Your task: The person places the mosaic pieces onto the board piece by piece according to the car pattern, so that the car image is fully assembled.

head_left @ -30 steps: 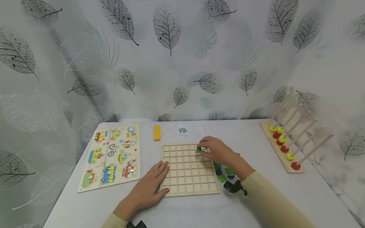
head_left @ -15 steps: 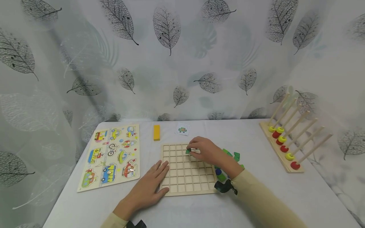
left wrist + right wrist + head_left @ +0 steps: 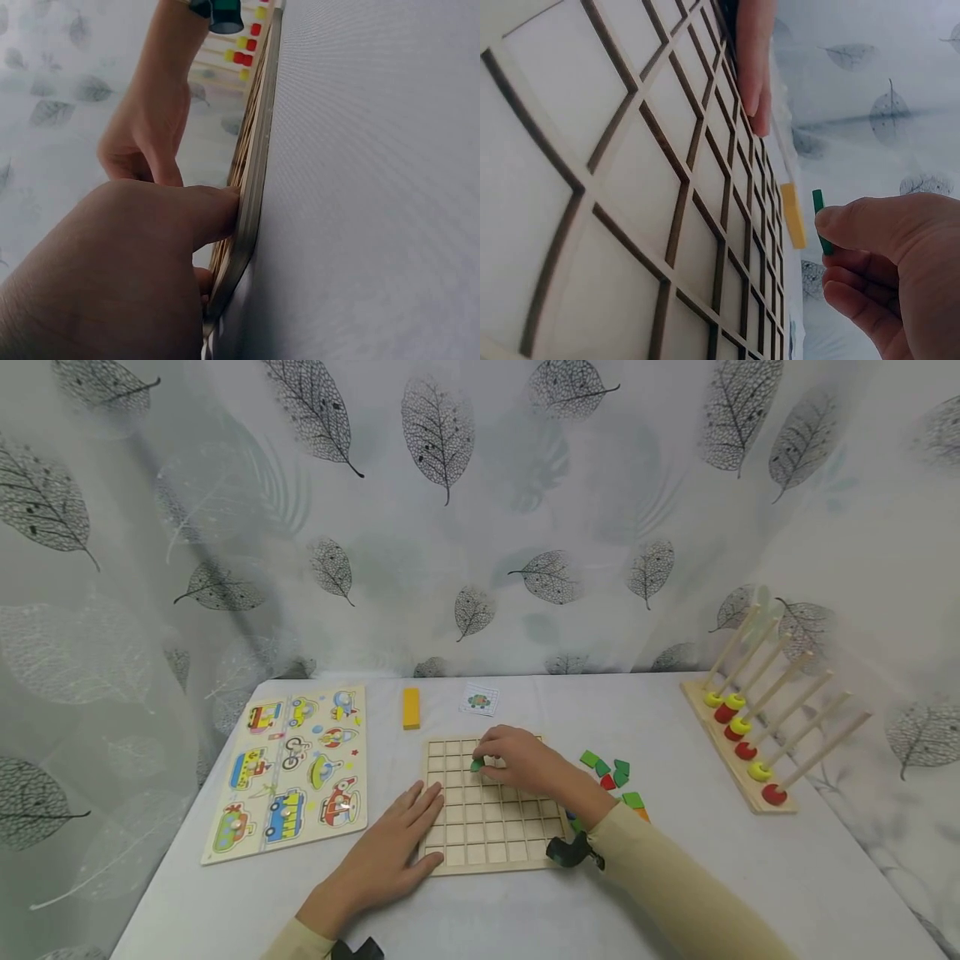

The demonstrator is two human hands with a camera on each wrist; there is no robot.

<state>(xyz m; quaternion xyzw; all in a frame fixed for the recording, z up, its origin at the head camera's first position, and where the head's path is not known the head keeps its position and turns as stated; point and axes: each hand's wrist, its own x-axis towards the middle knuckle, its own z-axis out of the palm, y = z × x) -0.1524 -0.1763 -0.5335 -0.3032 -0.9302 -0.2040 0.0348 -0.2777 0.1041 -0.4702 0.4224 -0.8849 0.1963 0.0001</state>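
A wooden grid board [image 3: 485, 832] of square cells lies flat on the white table. My right hand [image 3: 525, 760] is over its far part and pinches a small flat green tile [image 3: 477, 764] between thumb and fingers. The right wrist view shows that green tile [image 3: 822, 222] edge-on, held above the cells. At the board's left edge rests my left hand [image 3: 390, 852], fingers extended on the frame; in the left wrist view its thumb [image 3: 217, 212] touches the rim. Beyond the board lies a small card [image 3: 480, 700] with a coloured pattern on a grid.
Right of the board are loose green tiles [image 3: 622, 772], a red tile [image 3: 607, 782] and other pieces, some hidden by the right arm. A picture puzzle board [image 3: 288, 768] lies left, a yellow box [image 3: 411, 708] behind. A peg stand with beads [image 3: 738, 752] stands right.
My right hand has moved left across the board's far rows with the green tile, uncovering more loose tiles on the right. The left hand has stayed on the board's edge.
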